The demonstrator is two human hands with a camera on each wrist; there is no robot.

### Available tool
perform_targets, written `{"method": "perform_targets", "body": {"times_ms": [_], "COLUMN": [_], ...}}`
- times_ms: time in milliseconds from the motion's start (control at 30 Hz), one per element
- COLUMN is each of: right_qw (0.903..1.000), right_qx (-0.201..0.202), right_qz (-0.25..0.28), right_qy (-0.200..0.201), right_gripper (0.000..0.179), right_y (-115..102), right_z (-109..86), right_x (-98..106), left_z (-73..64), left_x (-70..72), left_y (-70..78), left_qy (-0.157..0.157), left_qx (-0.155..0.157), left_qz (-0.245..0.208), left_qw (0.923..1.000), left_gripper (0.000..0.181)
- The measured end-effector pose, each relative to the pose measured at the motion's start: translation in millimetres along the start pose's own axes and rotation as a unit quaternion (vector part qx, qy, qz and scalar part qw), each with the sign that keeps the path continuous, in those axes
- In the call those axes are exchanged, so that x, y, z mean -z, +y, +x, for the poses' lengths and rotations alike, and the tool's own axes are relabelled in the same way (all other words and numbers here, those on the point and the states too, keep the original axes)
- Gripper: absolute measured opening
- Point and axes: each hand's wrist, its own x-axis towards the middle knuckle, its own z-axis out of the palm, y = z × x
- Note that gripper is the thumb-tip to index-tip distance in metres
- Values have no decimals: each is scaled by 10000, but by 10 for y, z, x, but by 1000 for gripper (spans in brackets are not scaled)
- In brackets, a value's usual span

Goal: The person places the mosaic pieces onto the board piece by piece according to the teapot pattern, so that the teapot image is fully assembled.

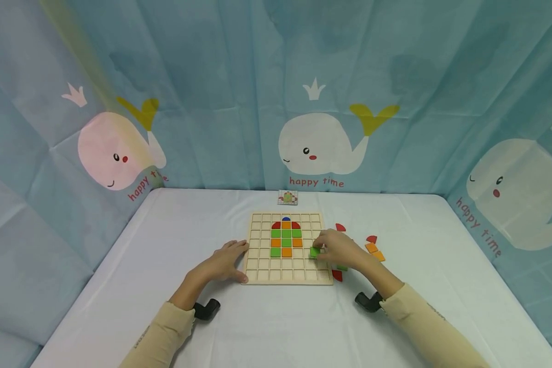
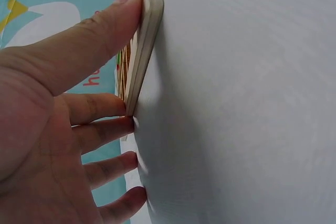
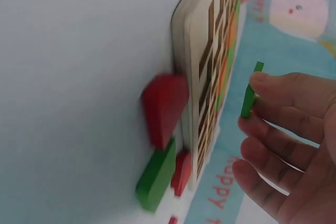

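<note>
A wooden grid board (image 1: 260,264) lies flat on the table, with green, orange, red and blue tiles set in its middle columns. My left hand (image 1: 224,261) rests at the board's left edge, fingers spread and fairly straight. In the left wrist view the thumb (image 2: 100,32) lies on the board's rim and two fingertips touch its side. Over the right part of the grid, my right hand (image 1: 339,247) pinches a green square tile (image 1: 315,252) between thumb and fingers. The right wrist view shows that tile (image 3: 251,92) held on edge, above the board.
Right of the board lie loose tiles: a red quarter-round (image 1: 340,227), another red one (image 1: 371,238), orange squares (image 1: 375,251), a green tile (image 1: 342,268) and a red piece (image 1: 337,275). A small pattern card (image 1: 287,198) sits behind the board. A whale-print curtain (image 1: 239,102) surrounds the table.
</note>
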Motion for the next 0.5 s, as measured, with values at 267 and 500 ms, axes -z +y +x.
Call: {"method": "perform_targets", "body": {"times_ms": [267, 500], "right_qw": [9997, 9985], "right_qx": [131, 285], "right_qz": [-181, -443], "right_qy": [-47, -160], "right_gripper": [16, 18], "right_y": [-123, -170], "right_z": [230, 366], "right_x": [-138, -234], "left_z": [-12, 4], "left_x": [-4, -11], "left_y": [5, -8], "left_qy": [31, 56], "left_qx": [-31, -75], "left_qz": [-20, 3], "left_qw": [10000, 10000], "left_gripper": [94, 94]}}
